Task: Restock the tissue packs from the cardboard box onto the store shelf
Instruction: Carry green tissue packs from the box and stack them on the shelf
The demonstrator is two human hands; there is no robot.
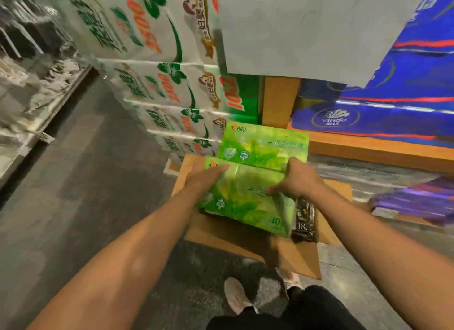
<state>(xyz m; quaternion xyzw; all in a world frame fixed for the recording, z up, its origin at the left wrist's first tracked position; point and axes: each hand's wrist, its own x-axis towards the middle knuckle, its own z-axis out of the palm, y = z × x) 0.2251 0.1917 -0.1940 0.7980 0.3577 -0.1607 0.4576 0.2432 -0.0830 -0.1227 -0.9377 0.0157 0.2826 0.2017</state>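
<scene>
Here, a green pack [243, 202] is gripped at its sides by the left hand [205, 179] and right hand [298, 182], over the box [245, 233]. Another pack [264, 145] sits just behind; the shelf [368, 147] beyond the box is still to be stocked.

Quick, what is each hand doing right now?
Left hand: holding the left end of the green tissue pack.
Right hand: gripping the same pack's right end, thumb on top, over the cardboard box.

Grey tiled floor [81, 182], wooden ledge [383, 150]
</scene>
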